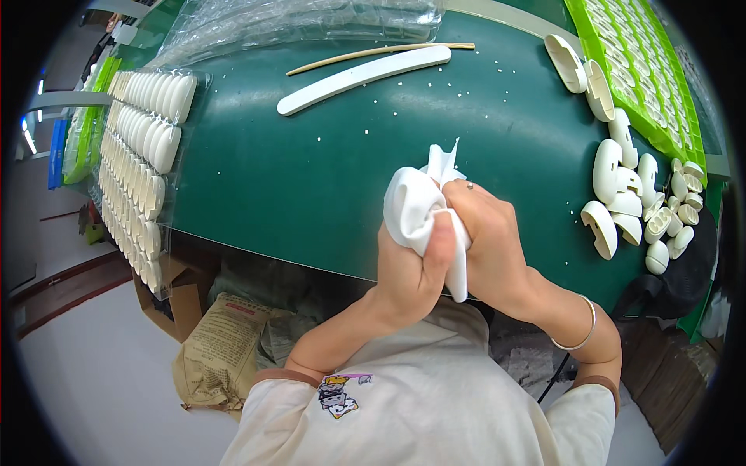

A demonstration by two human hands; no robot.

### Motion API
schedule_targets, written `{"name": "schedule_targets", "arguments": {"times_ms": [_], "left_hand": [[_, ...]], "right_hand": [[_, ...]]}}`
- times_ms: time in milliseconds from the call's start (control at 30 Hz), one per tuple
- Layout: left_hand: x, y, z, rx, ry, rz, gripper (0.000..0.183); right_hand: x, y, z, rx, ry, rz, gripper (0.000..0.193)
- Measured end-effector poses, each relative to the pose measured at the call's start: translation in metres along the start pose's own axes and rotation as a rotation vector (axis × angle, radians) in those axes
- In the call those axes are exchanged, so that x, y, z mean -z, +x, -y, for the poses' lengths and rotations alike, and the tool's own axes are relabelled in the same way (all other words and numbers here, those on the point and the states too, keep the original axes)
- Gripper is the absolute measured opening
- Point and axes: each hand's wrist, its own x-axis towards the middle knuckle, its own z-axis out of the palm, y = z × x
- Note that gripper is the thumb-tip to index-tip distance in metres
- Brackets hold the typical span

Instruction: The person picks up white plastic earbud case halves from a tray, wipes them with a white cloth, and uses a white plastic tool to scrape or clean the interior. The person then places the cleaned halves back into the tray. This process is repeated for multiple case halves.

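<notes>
Both my hands are closed round a bunched white cloth (pixel 412 203) above the near edge of the green table (pixel 311 179). My left hand (pixel 402 268) grips the cloth from the left, its thumb pressed along the front. From the other side my right hand (pixel 491 237) wraps its fingers over the folds; a ring shows on it. One end of the cloth sticks up and another hangs down between the hands. Whether anything lies inside the cloth is hidden. Beyond the hands rest a curved white strip (pixel 365 80) and a thin wooden stick (pixel 381 54).
Several cream plastic shells (pixel 606 169) and small cases (pixel 659 223) lie at the right, beside a bright green tray (pixel 698 147) of parts. A clear tray of white pieces (pixel 159 144) stands left. Clear plastic packaging (pixel 295 23) lies at the back. Small white bits dot the table.
</notes>
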Motion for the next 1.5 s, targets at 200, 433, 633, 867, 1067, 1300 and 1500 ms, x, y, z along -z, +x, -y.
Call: {"name": "schedule_targets", "arguments": {"times_ms": [200,433,633,867,1067,1300,1500], "left_hand": [[0.008,0.004,-0.002,0.285,-0.221,0.035,0.032],[0.003,-0.001,-0.001,0.022,-0.168,0.127,0.027],[-0.006,0.000,-0.006,0.195,-0.285,-0.016,0.025],[0.018,0.002,-0.005,0.370,-0.419,0.165,0.027],[0.024,0.006,-0.010,0.404,-0.358,0.191,0.025],[0.019,0.001,-0.006,0.405,-0.414,0.074,0.024],[0.044,0.007,-0.005,0.461,-0.403,0.303,0.032]], "right_hand": [[0.004,0.004,0.004,-0.093,0.174,0.030,0.020],[0.006,0.003,0.003,-0.124,0.248,0.034,0.019],[0.003,0.001,-0.001,0.007,0.047,-0.036,0.019],[0.008,0.006,0.004,-0.138,0.281,0.058,0.018],[0.003,0.004,0.000,-0.073,0.204,0.041,0.018],[0.007,0.006,-0.002,0.010,0.158,0.096,0.020],[0.009,0.008,0.003,-0.073,0.334,0.135,0.020]]}}
